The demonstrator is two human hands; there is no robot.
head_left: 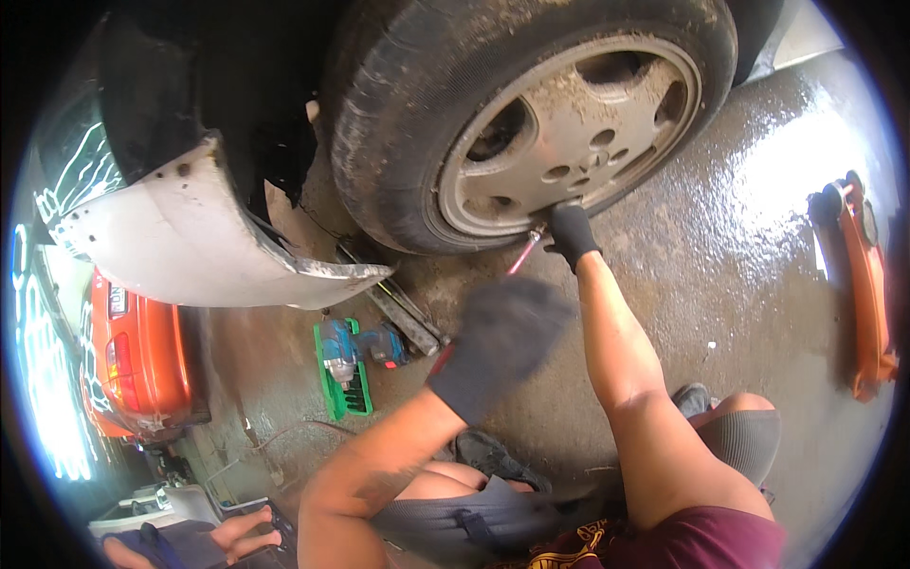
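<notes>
My left hand [512, 341], in a dark work glove and smeared by motion, is closed around a long red-handled tool [524, 256] with a shiny metal end. Its red handle shows on both sides of my fist, and the metal end lies near the lower rim of the wheel. There my right hand [573, 232], also gloved, is curled against the rim; what its fingers grip is hidden. The dirty wheel [578, 123] has a dull silver spoked rim and a muddy black tyre. It stands upright with bolt holes around its centre.
A damaged white fender panel [190, 237] juts out left of the tyre. A blue impact wrench [339, 346] rests on a green tray [332, 396] beside dark metal bars [403, 318]. An orange floor jack [864, 294] stands at right, an orange car [142, 351] at left. Another person's legs [242, 536] show lower left.
</notes>
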